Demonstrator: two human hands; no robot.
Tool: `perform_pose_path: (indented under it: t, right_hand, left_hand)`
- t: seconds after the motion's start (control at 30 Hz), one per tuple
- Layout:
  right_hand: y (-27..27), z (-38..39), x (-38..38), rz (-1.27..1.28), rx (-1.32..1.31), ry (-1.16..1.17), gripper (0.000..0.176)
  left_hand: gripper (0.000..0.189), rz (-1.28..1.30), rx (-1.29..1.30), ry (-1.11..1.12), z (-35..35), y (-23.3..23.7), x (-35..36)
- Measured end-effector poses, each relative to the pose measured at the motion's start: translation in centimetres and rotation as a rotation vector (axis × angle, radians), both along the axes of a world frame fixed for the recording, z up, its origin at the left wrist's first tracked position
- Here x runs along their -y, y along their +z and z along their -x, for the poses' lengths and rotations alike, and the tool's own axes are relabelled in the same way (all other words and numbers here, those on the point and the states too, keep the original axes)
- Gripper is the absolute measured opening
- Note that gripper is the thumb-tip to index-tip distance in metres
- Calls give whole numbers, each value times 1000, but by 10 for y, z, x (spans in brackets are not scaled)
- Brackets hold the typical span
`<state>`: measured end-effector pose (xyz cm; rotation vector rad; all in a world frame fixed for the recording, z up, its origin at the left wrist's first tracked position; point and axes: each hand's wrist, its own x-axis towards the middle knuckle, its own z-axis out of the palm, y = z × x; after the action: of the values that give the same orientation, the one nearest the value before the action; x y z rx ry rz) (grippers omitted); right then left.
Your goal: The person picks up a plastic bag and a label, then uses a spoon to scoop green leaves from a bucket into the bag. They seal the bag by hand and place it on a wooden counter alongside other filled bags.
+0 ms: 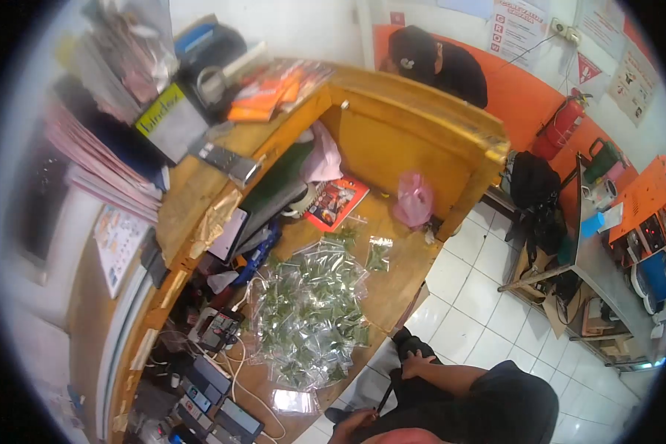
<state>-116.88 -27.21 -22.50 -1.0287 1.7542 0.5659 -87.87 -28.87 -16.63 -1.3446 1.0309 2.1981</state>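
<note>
My left hand (360,422) is low in the view, left of my body, its fingers curled beside a thin dark object; what it grips is too small to tell. My right hand (419,362) lies with fingers apart on dark cloth near the table's corner. Left of both hands, a large heap of small clear plastic bags (307,314) with green leafy contents covers part of the wooden table (392,300). One similar bag (379,254) lies apart at the heap's upper right. A flat shiny packet (294,401) is at the heap's lower edge.
Phones (237,420) and white cables lie left of the heap. Behind it are a red booklet (336,203) and a pink bag (413,200). A person in black (462,74) is beyond the wooden partition (414,92). A metal shelf (607,259) stands right.
</note>
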Motion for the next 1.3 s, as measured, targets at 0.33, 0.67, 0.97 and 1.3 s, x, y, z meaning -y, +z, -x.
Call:
perform_pose_path:
  t: [0.33, 0.67, 0.97, 1.3]
  right_hand:
    - [-7, -23, -41, 54, -235, 156, 76]
    - [-15, -50, -44, 203, -266, 248, 73]
    - [-19, -59, -8, 256, -211, 173, 71]
    - [-35, -74, 4, 415, -234, 65, 68]
  left_hand:
    - [27, 423, 32, -522, 3, -200, -107]
    - [29, 755, 257, -506, 0, -241, -149]
    - [34, 1042, 400, -417, -10, -265, -106]
    - [47, 882, 434, -393, -10, -284, -99]
